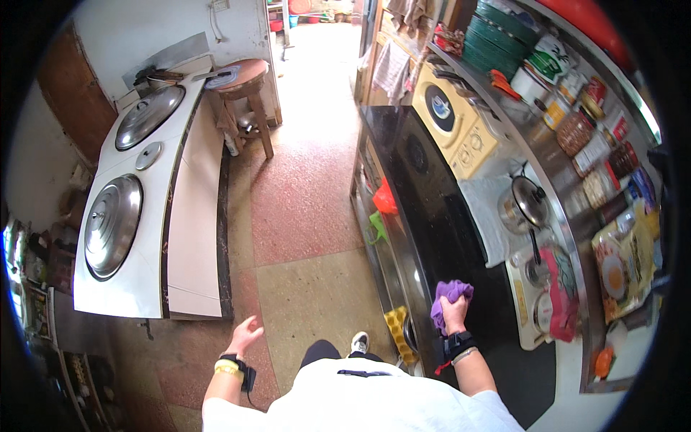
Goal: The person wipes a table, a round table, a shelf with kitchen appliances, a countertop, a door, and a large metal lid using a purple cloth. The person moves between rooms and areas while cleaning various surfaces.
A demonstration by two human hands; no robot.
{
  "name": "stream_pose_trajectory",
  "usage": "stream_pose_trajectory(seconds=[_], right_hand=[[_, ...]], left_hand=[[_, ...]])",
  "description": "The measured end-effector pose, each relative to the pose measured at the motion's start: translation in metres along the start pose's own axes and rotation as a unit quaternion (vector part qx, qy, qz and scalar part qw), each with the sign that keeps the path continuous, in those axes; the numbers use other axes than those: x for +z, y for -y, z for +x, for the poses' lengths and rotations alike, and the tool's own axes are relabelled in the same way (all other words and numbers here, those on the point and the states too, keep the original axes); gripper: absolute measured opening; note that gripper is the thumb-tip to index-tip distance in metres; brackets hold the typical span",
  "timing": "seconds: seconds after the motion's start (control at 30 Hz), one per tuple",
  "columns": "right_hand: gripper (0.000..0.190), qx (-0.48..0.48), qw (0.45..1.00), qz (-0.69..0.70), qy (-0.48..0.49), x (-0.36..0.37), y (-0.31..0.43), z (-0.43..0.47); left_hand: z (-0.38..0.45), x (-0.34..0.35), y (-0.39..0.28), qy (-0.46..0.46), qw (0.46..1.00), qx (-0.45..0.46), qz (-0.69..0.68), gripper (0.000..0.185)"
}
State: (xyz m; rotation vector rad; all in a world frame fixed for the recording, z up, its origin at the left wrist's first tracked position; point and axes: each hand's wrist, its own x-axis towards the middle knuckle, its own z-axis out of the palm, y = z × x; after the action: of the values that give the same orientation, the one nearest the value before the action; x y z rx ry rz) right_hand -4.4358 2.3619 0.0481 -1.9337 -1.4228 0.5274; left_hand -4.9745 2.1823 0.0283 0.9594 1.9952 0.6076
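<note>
My right hand [456,313] grips a bunched purple cloth [452,294] at the near part of a glossy black countertop [432,216]. Part of the cloth hangs down toward the counter's left edge; whether it presses on the surface I cannot tell. Over the floor on the left, my left hand [247,335] hangs in the air with nothing in it, its fingers loosely bent and apart. The near corner of a white-tiled stove [121,294] lies ahead and left of that hand. Both wrists carry dark bands.
Large metal lids [114,227] cover the stove's woks. A round wooden stool [243,75] stands beyond. Along the counter's right are a cream-yellow appliance [464,146], a lidded pot [526,202] and a tray [532,335], beneath a metal shelf [561,216] of jars and packets. A tiled floor [307,216] leads to a bright doorway.
</note>
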Motion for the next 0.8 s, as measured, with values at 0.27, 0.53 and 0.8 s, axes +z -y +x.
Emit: stream_pose_trajectory(seconds=[0.27,0.53,0.8], right_hand=[[0.057,0.002,0.988,-0.132,0.081,0.103,0.098,0.156],[0.055,0.005,0.981,-0.191,0.018,0.169,0.146,0.244],[0.048,0.124,0.978,-0.154,-0.066,0.192,0.181,0.287]], left_hand=[[-0.005,-0.001,0.021,-0.048,0.991,-0.121,-0.014,0.046],[0.17,-0.087,-0.042,-0.022,0.999,-0.01,-0.033,0.042],[0.314,-0.175,-0.127,-0.081,0.993,0.051,-0.07,0.031]])
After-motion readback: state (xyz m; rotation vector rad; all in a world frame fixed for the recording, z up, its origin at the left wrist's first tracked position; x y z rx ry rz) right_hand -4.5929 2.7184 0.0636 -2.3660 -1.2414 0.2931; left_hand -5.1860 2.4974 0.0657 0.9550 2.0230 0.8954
